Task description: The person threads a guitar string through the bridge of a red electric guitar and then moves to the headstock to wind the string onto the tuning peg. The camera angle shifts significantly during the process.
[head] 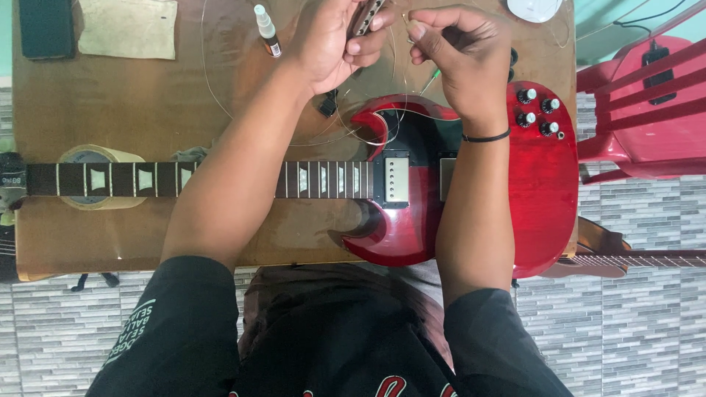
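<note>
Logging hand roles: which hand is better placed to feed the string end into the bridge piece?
Probably the right hand: it pinches the thin guitar string beside the metal bridge piece, which the left hand grips, above the red electric guitar.

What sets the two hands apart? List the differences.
The left hand grips a small metal bar-shaped part; the right hand pinches a thin guitar string. The right wrist wears a black band; the left is bare. Both are raised above the red guitar.
</note>
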